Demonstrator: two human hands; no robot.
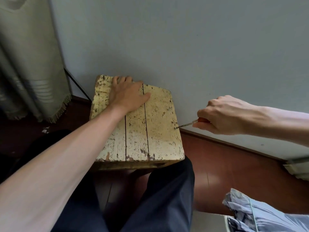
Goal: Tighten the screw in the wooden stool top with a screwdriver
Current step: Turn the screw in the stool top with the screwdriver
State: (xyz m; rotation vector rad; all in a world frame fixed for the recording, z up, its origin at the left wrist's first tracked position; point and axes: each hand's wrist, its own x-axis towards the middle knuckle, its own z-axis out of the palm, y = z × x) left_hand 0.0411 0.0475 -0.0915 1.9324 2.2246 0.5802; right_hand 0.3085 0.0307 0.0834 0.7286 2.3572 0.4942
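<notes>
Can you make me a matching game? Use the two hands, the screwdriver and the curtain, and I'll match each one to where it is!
Things:
1. left hand
2. right hand
3. screwdriver
4. curtain

Places:
A. hangs at the far left
B. rests on the stool top
C. grips the tool's handle
D. tip at the screw

Pairs: 1-B, 2-C, 3-D, 4-A

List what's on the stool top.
The left hand rests palm-down on the stool top; the screwdriver in the right hand touches the screw near its right edge. Wood under the palm is covered.
</notes>
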